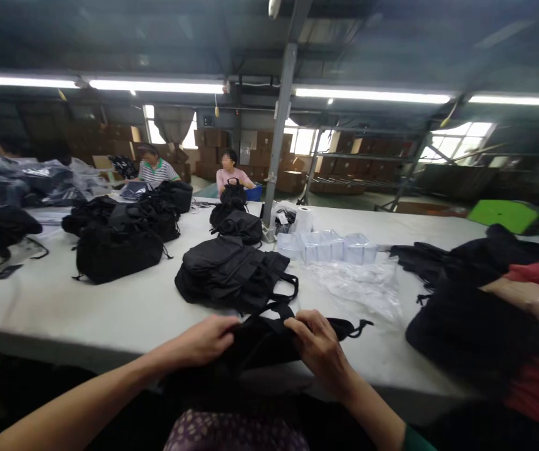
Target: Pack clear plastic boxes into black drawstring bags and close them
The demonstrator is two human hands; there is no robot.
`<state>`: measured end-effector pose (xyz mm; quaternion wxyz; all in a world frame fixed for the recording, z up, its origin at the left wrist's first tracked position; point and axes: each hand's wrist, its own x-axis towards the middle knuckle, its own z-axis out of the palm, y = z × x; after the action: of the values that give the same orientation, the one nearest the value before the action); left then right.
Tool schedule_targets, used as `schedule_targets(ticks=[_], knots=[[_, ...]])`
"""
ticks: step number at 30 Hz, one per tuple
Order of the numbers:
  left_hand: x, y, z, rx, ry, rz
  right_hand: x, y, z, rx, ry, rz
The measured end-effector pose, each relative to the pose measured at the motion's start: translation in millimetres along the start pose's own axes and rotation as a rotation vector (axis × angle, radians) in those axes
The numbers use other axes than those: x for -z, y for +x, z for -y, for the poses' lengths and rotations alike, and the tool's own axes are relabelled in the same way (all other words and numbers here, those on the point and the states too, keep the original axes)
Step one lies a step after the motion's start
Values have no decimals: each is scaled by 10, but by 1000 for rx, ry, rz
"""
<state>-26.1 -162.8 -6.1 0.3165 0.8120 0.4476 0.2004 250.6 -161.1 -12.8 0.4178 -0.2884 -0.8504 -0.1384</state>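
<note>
L hand [215, 339] & R hand [320, 347] both w/ firm grip on blk bag [266, 347] by wht table [86, 310], contents hard to tell.

From where I stand, this is a factory workshop. Ahead of the left hand [210, 338], black bags [116, 257] crowd a long white table [109, 310]; ahead of the right hand [318, 347] lies clear plastic wrapping [358, 285]. Two people [159, 174] are at the table's far side, well beyond the hands. Farther off, cardboard boxes [264, 150] stand stacked by the windows [301, 143], and tube lights [156, 86] hang in a line overhead.
</note>
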Motion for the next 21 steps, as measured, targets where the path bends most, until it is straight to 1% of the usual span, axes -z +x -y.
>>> schedule_targets(ticks=[3, 5, 8, 11, 13, 14, 16, 19, 21], knots=[[167, 309, 73, 67, 124, -46, -42, -94, -168, -53, -16, -2], [280, 524, 111, 80, 162, -93, -68, -125, -248, -33, -90, -15], [392, 803, 171, 112, 122, -163, -127, -122, -312, 18, -225, -16], [433, 977, 221, 132, 53, -171, -210, -93, -331, 64, -226, 6], [449, 1027, 228, 136, -1, -166, -264, -80, -339, 32, -192, 38], [462, 1036, 222, 134, -30, -160, -284, -75, -348, -17, -179, 65], [511, 1028, 186, 124, -82, -149, -303, -58, -378, -165, -181, 152], [655, 947, 61, 89, -170, -162, -276, 23, -430, -382, -224, 389], [793, 825, -92, 62, -226, -182, -242, 122, -439, -456, -248, 528]])
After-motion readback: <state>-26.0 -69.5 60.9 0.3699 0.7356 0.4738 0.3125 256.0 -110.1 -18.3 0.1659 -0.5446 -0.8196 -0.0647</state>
